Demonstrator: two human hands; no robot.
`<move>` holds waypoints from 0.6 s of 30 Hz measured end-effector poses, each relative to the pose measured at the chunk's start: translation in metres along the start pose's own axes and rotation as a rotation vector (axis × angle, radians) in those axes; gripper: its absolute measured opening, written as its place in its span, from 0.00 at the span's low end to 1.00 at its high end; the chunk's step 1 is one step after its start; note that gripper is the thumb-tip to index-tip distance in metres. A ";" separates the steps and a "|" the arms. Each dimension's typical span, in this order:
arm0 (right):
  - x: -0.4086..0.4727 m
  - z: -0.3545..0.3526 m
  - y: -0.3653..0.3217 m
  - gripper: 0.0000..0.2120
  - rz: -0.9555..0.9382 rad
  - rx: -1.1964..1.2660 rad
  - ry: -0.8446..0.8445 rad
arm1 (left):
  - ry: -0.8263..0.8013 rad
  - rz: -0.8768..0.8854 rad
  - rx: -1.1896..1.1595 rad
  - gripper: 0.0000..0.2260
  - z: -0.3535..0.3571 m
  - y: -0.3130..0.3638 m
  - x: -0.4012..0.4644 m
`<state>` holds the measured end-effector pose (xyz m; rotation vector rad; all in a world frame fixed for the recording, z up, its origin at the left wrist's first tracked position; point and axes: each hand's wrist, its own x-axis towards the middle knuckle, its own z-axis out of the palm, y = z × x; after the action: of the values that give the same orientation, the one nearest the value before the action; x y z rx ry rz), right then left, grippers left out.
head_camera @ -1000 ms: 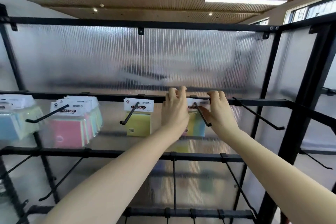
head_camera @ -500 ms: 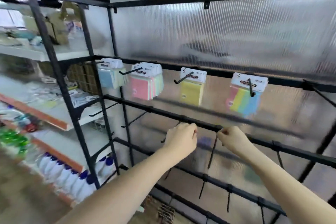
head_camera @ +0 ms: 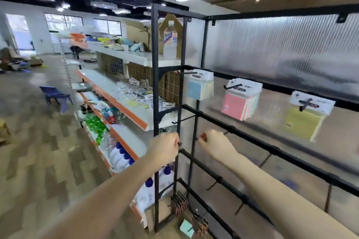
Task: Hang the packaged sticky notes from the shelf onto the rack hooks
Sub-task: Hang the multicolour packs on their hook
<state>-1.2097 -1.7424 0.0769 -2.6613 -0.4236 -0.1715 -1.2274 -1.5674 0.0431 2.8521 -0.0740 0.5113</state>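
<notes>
Both hands empty, fingers loosely curled: left hand (head_camera: 165, 148), right hand (head_camera: 215, 145). 3 sticky note packs (head_camera: 240, 101) hang on rack hooks (head_camera: 232, 86) above right hand; shelf (head_camera: 134, 112) above-left of left hand.

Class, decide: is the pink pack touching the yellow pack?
Apart. The head view shows bare panel between the pink pack and the yellow pack, each on its own hook.

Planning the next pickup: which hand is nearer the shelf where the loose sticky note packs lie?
Left. The left hand hangs by the rack's end post, just below the shelf. The right hand is further right, before the rack's panel.
</notes>
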 end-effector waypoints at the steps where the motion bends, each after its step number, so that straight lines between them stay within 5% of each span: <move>1: 0.013 0.010 -0.017 0.12 -0.044 -0.014 -0.011 | -0.007 -0.017 0.020 0.08 -0.002 -0.021 0.003; 8: 0.098 0.093 -0.126 0.11 -0.275 -0.091 -0.076 | -0.096 -0.188 0.094 0.13 -0.009 -0.169 0.032; 18: 0.202 0.194 -0.210 0.12 -0.260 -0.041 -0.167 | -0.104 -0.246 0.109 0.12 -0.009 -0.311 0.063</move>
<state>-1.0763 -1.4226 0.0250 -2.6617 -0.8284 -0.0362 -1.1426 -1.2644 0.0022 2.9350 0.2909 0.3258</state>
